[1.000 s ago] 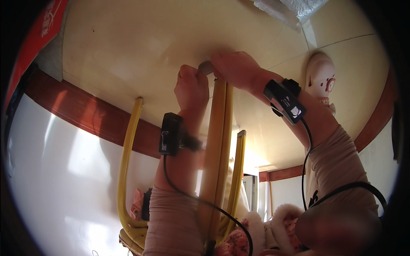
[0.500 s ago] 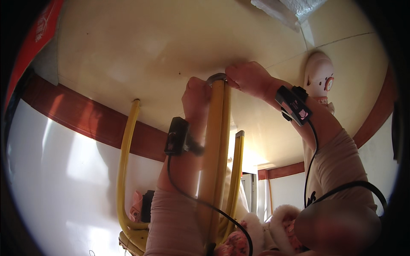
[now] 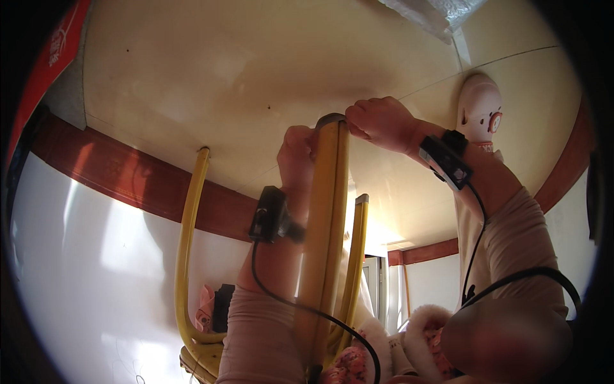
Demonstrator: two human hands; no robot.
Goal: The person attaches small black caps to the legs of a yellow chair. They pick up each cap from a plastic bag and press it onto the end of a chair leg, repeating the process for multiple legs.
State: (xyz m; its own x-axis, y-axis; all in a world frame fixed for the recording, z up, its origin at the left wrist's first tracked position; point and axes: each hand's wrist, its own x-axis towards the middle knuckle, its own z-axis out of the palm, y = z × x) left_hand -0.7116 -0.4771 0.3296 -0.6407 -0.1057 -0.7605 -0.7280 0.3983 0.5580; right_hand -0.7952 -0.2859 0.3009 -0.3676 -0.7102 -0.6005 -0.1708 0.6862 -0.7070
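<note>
A yellow tubular chair leg [image 3: 326, 224] points up and away from me, with a grey cap [image 3: 332, 119] over its end. My left hand [image 3: 296, 157] is closed at the left side of that end; its fingertips are partly hidden behind the leg. My right hand [image 3: 382, 123] is curled into a fist on the right, its thumb and fingers pressed at the cap's edge. Another yellow leg [image 3: 192, 224] stands to the left, bare-ended or with a small dull tip. A further yellow leg [image 3: 358, 237], grey-tipped, rises behind the near one.
My shoe [image 3: 480, 105], pale pink, rests on the beige tiled floor [image 3: 192, 64] at the right. Clear plastic wrapping [image 3: 441, 16] lies at the top. A red panel [image 3: 61, 57] stands at the far left, above brown skirting [image 3: 115, 166] and a white wall. Black cables hang from both wrist devices.
The grey piece, arched between my hands before, now sits across the leg's end. My right hand has shifted slightly right, and my left hand slightly lower. The leg end leans a little rightward.
</note>
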